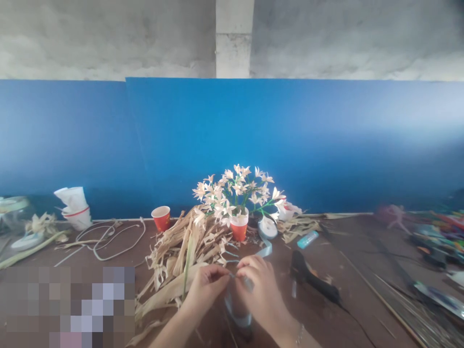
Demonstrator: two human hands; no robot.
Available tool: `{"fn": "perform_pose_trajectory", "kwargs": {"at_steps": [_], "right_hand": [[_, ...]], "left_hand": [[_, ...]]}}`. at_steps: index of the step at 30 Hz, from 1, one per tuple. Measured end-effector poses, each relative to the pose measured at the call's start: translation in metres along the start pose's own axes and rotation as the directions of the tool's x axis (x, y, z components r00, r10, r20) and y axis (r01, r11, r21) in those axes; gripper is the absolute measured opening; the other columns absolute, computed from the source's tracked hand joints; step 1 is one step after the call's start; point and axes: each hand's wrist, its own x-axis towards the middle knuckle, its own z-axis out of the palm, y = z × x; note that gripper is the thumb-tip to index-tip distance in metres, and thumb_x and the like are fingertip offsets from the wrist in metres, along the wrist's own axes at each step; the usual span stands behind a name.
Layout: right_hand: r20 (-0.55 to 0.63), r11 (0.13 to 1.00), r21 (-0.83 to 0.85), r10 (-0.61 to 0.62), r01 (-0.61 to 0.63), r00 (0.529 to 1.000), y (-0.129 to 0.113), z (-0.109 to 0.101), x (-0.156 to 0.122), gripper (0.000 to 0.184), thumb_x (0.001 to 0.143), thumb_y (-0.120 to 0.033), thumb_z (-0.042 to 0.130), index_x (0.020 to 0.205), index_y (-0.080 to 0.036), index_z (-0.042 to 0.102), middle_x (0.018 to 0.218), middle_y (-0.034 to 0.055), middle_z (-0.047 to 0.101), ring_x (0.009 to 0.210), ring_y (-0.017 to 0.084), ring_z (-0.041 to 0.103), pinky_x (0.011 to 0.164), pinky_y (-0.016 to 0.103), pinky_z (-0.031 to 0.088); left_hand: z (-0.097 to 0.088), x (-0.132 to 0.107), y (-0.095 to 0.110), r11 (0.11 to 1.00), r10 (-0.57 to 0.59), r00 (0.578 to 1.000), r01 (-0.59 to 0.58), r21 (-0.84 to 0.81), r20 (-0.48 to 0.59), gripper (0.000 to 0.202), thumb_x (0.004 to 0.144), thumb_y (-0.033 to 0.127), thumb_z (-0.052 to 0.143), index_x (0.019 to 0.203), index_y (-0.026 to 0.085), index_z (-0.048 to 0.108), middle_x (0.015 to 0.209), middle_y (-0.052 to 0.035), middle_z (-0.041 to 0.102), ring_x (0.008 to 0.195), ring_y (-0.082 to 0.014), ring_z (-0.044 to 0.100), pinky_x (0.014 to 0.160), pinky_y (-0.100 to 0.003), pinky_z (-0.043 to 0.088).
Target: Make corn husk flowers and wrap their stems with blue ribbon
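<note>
My left hand and my right hand meet over the front of the table, fingertips almost touching. Both pinch a light blue ribbon, which hangs in a loop below them; the bit right between the fingertips is too small to make out. Part of the ribbon also shows through my right fingers. Just beyond stands a red paper cup full of white flowers on green stems. Beside it is the ribbon roll. Dried corn husks lie heaped by my left hand.
Right of my hands lies a black glue gun with its cord, and a turquoise packet behind it. Another red cup, a white cable and a white cup are at left. Thin sticks lie right.
</note>
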Motion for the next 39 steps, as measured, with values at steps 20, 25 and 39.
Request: {"fn": "perform_pose_trajectory", "kwargs": {"at_steps": [20, 25, 39], "right_hand": [[0.631, 0.577, 0.511, 0.253, -0.638, 0.734, 0.017, -0.004, 0.008, 0.010, 0.065, -0.021, 0.058, 0.059, -0.015, 0.063, 0.062, -0.0009, 0.059, 0.058, 0.013, 0.052, 0.058, 0.025, 0.039], [0.291, 0.908, 0.279, 0.231, -0.313, 0.928, 0.007, -0.003, 0.004, 0.005, 0.067, -0.017, 0.058, 0.070, -0.019, 0.062, 0.078, 0.0013, 0.064, 0.080, 0.019, 0.056, 0.072, 0.030, 0.040], [0.095, 0.976, 0.151, 0.143, -0.157, 0.985, -0.004, 0.000, 0.000, 0.015, 0.075, -0.010, 0.054, 0.066, -0.020, 0.059, 0.083, 0.0018, 0.063, 0.085, 0.020, 0.057, 0.076, 0.033, 0.036]], "left_hand": [[-0.005, -0.003, -0.001, 0.988, 0.044, 0.989, -0.063, 0.139, 0.138, 0.021, 0.066, 0.034, 0.069, 0.066, 0.014, 0.063, 0.054, 0.0024, 0.055, 0.049, -0.0109, 0.049, 0.049, -0.023, 0.037], [-0.002, 0.000, -0.005, 0.984, 0.048, 0.998, -0.052, 0.169, 0.029, 0.025, 0.065, 0.038, 0.068, 0.062, 0.014, 0.062, 0.050, 0.0035, 0.051, 0.047, -0.0104, 0.045, 0.047, -0.022, 0.034], [-0.004, 0.002, -0.003, 0.993, 0.069, 0.997, -0.072, 0.098, 0.028, 0.025, 0.067, 0.038, 0.069, 0.074, 0.013, 0.068, 0.056, 0.0012, 0.057, 0.051, -0.0112, 0.047, 0.050, -0.023, 0.036]]}}
